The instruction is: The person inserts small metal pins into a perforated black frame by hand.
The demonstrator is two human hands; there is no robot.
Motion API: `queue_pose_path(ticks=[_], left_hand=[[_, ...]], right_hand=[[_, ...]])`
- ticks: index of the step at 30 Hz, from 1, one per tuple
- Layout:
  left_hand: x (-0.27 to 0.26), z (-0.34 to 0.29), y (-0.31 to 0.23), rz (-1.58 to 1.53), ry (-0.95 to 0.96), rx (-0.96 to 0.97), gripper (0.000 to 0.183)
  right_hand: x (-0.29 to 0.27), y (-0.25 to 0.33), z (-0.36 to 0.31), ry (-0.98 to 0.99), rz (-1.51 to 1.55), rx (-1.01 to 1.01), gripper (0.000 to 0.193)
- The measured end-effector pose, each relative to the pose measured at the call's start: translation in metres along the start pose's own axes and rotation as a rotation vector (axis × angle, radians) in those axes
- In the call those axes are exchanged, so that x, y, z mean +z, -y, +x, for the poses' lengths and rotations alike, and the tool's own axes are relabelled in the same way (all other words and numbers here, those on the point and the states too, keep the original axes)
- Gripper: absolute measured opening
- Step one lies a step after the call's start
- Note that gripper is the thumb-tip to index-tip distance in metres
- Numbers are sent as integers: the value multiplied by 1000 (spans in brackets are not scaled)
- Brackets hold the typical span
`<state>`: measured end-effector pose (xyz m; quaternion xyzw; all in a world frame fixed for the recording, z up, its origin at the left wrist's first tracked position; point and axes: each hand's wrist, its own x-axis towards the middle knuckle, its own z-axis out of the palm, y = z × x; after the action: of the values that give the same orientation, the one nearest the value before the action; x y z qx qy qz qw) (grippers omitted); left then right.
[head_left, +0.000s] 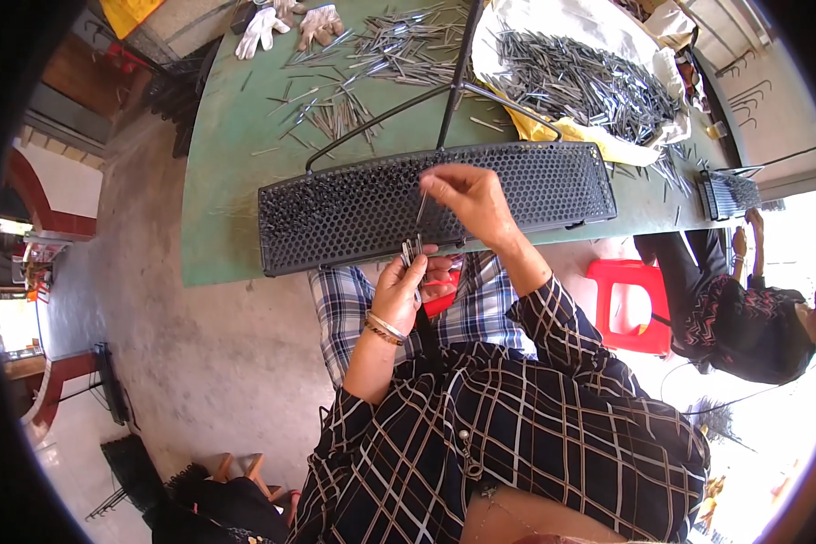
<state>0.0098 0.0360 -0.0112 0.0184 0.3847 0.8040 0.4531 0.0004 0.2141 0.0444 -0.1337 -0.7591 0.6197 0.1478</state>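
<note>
A long black rack [508, 186] with a honeycomb of holes lies along the table's near edge, its frame of black bars rising behind. Dark pieces crowd the holes at its left end. My left hand [399, 290] is closed around a small bundle of thin metal rods [412, 247], just below the rack's front edge. Over the middle of the rack, my right hand [471, 199] pinches a single thin metal rod [422, 210], which points down toward the holes. Whether its lower tip touches the rack, I cannot tell.
Loose metal rods [399, 54] are scattered over the green table [222, 181]. A large heap of rods [589, 86] lies on a white and yellow sack at the back right. Gloves [263, 32] rest at the far left. Another person [743, 317] sits at right, beyond a red stool [630, 340].
</note>
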Motion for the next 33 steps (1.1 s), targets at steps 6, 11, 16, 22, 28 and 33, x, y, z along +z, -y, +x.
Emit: queue_pose_path(ticks=[6,11,16,22,28,33], left_hand=[[2,5,-1,-76,-61,-106,29],[0,0,-3,-96,-44,-133,27],[2,-1,-6,-99,-66,-136,26],[7,-3,-6,-82,-62,-43,27],[12,-2,-5,17,-50,40,28],[13,-3,-5,-6,-67,4,29]], right_hand=[[4,-14,23,-201,-264,-255,20],[10,-23,24,-179,-521,-548,18],[16,-26,19,-145,-687,-725,14],[12,-8,-11,60,-311,-288,18],[5,-9,-27,300,-133,-35,23],[-6,-5,-21,222,-88,51,23]])
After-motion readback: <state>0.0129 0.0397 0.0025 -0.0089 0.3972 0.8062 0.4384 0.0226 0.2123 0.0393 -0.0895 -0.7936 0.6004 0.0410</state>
